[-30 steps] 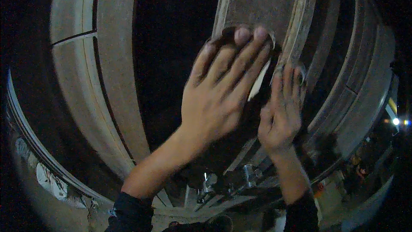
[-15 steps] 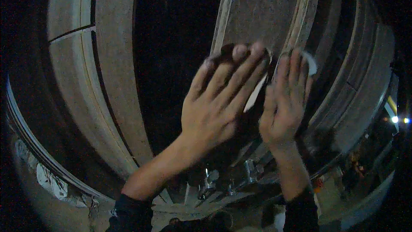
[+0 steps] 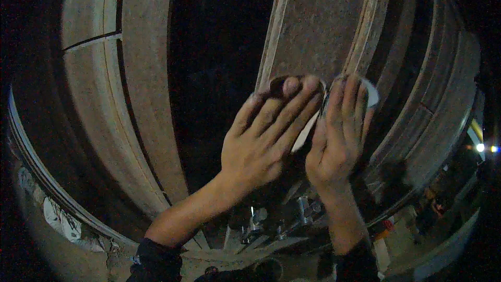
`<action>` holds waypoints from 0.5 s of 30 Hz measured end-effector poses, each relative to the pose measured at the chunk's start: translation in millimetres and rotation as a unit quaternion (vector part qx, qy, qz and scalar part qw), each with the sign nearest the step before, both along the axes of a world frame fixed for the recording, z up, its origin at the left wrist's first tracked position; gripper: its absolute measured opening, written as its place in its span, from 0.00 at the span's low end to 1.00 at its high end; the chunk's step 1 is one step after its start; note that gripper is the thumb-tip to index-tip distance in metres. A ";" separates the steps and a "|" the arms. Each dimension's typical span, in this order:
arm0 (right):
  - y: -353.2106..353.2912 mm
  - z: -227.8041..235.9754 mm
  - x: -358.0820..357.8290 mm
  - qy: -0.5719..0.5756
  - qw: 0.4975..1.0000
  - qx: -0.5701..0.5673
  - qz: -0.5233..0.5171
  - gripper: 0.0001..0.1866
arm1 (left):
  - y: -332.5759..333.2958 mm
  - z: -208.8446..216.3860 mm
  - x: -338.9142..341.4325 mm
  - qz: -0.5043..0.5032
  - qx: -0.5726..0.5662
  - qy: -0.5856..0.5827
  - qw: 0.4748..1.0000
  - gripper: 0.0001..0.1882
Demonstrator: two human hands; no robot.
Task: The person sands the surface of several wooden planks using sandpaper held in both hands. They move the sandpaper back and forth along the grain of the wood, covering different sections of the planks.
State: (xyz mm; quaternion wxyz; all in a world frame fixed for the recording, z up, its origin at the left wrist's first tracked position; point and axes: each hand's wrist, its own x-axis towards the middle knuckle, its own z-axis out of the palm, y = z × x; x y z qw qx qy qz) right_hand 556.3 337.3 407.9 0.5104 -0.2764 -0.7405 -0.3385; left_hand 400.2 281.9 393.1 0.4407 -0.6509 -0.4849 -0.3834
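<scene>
My left hand (image 3: 255, 151) lies palm down with its fingers stretched forward. Under its fingertips shows the rim of a dark rounded thing (image 3: 277, 87). A narrow pale strip (image 3: 303, 138) shows between my two hands. Close on the right, my right hand (image 3: 338, 149) is also flat, fingers straight and close together. A white curved edge (image 3: 372, 96) sticks out past its fingertips. What lies beneath both palms is hidden, so I cannot tell whether these parts belong to one thing.
Long grey-brown panels (image 3: 318, 26) with pale edges run away from me, with dark bands between them. More panels (image 3: 148, 73) curve along the left. Shiny metal fittings (image 3: 255, 218) sit near me, below my hands. A bright lamp (image 3: 480, 147) shines at the far right.
Both hands have slid toward me, along with the pale and dark pieces at their fingers. My right hand has also shifted slightly left, nearer to my left hand.
</scene>
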 end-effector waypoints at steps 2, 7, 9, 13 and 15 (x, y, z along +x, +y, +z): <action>12.3 23.8 -0.1 0.027 0.999 0.040 0.016 0.26 | 10.8 15.1 5.5 0.021 0.027 -0.033 0.999 0.34; -24.1 -20.4 0.6 0.020 0.998 -0.064 0.011 0.25 | -13.9 -26.6 10.3 -0.009 -0.039 -0.040 0.998 0.30; -42.8 -53.5 -1.6 -0.012 0.996 -0.082 0.013 0.24 | -25.2 -44.9 6.1 -0.019 -0.067 -0.036 0.997 0.29; -29.3 -42.6 -2.3 -0.023 0.996 -0.067 -0.048 0.24 | -19.7 -34.3 5.4 -0.025 -0.035 -0.033 0.999 0.28; -8.2 -4.8 -5.4 0.016 0.999 -0.036 -0.024 0.25 | -6.6 -16.7 9.5 -0.022 -0.001 -0.040 0.999 0.29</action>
